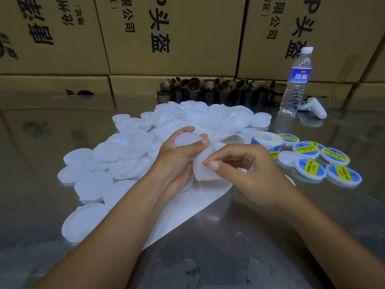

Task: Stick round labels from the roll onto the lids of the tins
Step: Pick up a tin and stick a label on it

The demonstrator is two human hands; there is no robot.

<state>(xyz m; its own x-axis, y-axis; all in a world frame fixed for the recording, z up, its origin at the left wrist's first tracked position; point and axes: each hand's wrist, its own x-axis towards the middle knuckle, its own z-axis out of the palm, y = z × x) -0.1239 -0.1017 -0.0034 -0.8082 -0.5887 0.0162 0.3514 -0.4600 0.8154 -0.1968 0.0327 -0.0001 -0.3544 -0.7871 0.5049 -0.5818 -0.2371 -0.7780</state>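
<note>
1 white tin [187, 140] gripped in left hand [175, 163], right hand [245, 170] pinching white backing strip [205, 173]

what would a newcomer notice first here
The heap of plain white tins sprawls over the left and middle of the table, with both hands at its near edge. The left hand grips one tin, and the right hand pinches a white strip. Right of them, the label roll and a cluster of blue-and-yellow labelled tins stand out.
</note>
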